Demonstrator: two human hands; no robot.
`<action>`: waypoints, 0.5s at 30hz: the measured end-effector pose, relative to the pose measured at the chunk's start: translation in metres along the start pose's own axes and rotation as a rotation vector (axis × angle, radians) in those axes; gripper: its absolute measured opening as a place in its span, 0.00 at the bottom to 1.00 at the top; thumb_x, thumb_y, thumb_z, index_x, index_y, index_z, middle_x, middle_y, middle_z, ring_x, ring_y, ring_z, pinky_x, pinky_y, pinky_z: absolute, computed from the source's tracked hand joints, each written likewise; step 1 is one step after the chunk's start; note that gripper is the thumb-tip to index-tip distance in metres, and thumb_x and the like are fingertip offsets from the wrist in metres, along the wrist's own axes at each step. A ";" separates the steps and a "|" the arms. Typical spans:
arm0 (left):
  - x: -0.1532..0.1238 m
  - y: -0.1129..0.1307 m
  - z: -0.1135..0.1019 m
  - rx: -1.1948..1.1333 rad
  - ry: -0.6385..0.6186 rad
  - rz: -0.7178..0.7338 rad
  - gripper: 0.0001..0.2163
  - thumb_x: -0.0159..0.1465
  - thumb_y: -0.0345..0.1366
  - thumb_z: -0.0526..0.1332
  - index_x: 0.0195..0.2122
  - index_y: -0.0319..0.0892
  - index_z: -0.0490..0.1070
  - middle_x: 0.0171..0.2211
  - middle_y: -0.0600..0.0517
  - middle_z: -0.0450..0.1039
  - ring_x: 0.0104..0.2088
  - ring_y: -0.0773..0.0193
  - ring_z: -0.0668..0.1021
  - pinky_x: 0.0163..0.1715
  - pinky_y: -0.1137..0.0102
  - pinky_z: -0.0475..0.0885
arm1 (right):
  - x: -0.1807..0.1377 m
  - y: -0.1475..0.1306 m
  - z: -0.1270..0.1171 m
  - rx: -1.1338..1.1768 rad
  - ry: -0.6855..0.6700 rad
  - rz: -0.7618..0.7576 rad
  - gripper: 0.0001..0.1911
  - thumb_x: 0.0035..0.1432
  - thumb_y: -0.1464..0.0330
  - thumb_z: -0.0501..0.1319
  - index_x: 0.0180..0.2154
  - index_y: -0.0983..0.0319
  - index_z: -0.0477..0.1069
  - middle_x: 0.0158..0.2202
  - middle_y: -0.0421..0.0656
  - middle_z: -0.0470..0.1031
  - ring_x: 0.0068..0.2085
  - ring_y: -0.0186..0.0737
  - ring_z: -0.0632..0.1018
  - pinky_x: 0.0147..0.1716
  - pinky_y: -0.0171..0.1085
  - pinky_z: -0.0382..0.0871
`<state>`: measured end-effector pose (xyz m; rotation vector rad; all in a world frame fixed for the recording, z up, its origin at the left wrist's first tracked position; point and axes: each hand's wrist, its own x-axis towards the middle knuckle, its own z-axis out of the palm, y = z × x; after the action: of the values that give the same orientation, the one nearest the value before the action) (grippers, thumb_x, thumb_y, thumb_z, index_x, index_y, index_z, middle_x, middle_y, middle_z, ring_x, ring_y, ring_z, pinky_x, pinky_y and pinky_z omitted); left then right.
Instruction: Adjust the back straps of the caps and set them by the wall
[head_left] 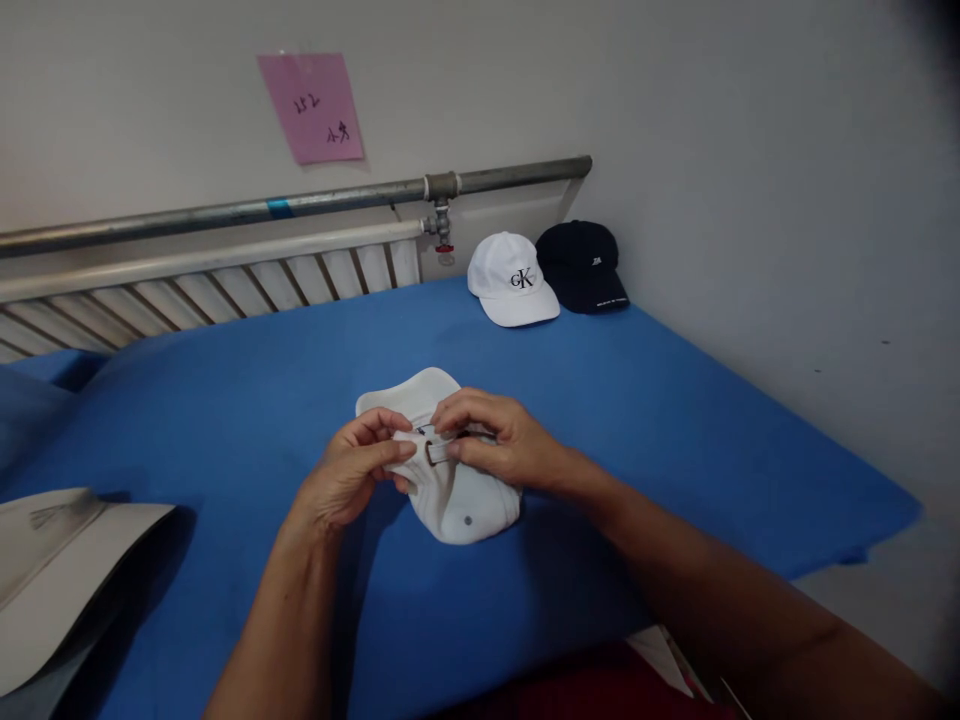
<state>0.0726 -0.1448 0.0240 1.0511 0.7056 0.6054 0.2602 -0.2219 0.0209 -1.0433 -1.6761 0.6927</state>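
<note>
A white baseball cap (pixel 457 500) lies upside-down in the middle of the blue surface (pixel 247 400), brim pointing away from me. Both my hands are on its back strap. My left hand (pixel 356 470) pinches the strap from the left with thumb and fingers closed. My right hand (pixel 495 440) pinches it from the right, beside the small metal buckle (pixel 436 452). The cap's crown hangs toward me below the hands.
A white cap with a black logo (pixel 512 280) and a dark navy cap (pixel 583 266) sit at the far right corner by the wall. A beige brimmed hat (pixel 60 570) lies at the near left. A radiator (pixel 210 285) and a metal pipe (pixel 300 203) run along the back wall.
</note>
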 end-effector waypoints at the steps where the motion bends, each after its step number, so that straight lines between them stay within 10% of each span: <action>1: 0.000 0.000 0.000 -0.005 -0.006 0.003 0.12 0.44 0.28 0.72 0.29 0.37 0.72 0.20 0.55 0.72 0.17 0.69 0.74 0.14 0.75 0.72 | 0.000 0.000 -0.002 0.020 0.005 0.051 0.08 0.51 0.76 0.61 0.36 0.61 0.71 0.38 0.41 0.73 0.38 0.34 0.74 0.40 0.37 0.68; 6: 0.000 -0.002 -0.002 -0.004 0.004 0.008 0.11 0.45 0.28 0.71 0.28 0.37 0.71 0.20 0.55 0.72 0.17 0.69 0.74 0.14 0.76 0.72 | 0.000 0.000 -0.002 0.095 -0.036 0.271 0.10 0.50 0.73 0.64 0.37 0.62 0.72 0.33 0.38 0.73 0.35 0.33 0.73 0.38 0.35 0.68; 15: 0.000 -0.003 -0.004 0.054 -0.029 0.005 0.10 0.46 0.29 0.71 0.28 0.38 0.72 0.20 0.56 0.70 0.17 0.71 0.73 0.14 0.76 0.72 | 0.001 -0.004 0.005 0.049 -0.066 0.226 0.04 0.53 0.70 0.64 0.33 0.64 0.73 0.31 0.39 0.75 0.34 0.33 0.74 0.35 0.33 0.66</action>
<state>0.0699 -0.1432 0.0197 1.1099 0.6971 0.5765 0.2542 -0.2226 0.0228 -1.1978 -1.6033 0.9185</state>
